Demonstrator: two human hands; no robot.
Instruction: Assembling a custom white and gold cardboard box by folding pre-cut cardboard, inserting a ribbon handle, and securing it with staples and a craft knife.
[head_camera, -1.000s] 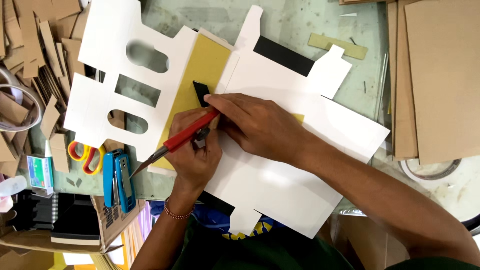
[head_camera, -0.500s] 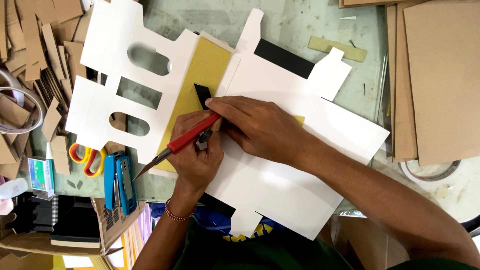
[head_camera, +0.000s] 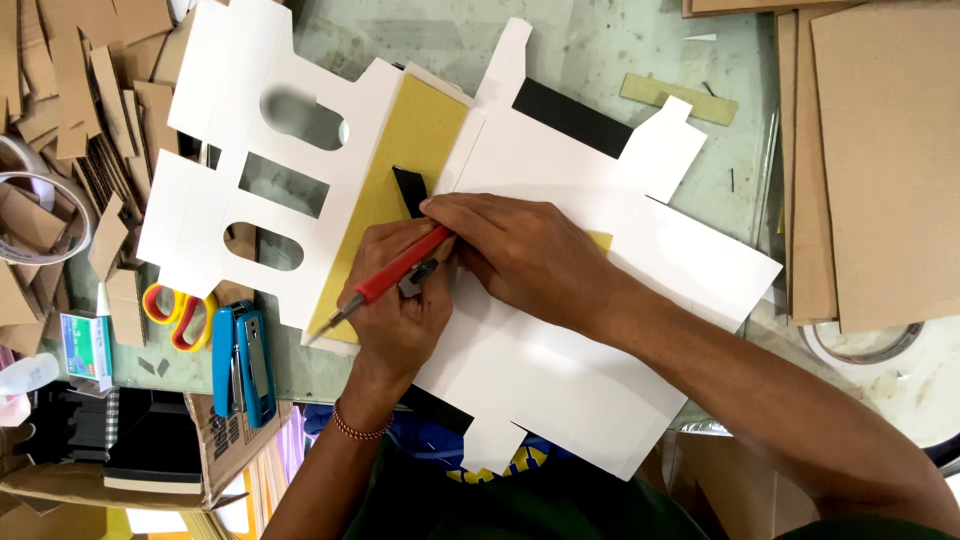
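Your left hand (head_camera: 395, 310) grips the red craft knife (head_camera: 395, 272) at frame centre, blade toward lower left | your right hand (head_camera: 520, 255) presses fingers (head_camera: 440, 207) flat on white die-cut card (head_camera: 560, 330) over yellow sheet (head_camera: 400, 170) | scissors (head_camera: 178, 312), blue stapler (head_camera: 243, 362) at lower left on table (head_camera: 600, 45).

Green-grey table (head_camera: 620, 50) under white die-cut card (head_camera: 560, 340), scissors (head_camera: 178, 318), blue stapler (head_camera: 243, 362), cardboard scraps (head_camera: 80, 90).

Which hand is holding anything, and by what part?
The left hand grips the red-handled craft knife at its rear end; the right hand presses the white die-cut card sheet.
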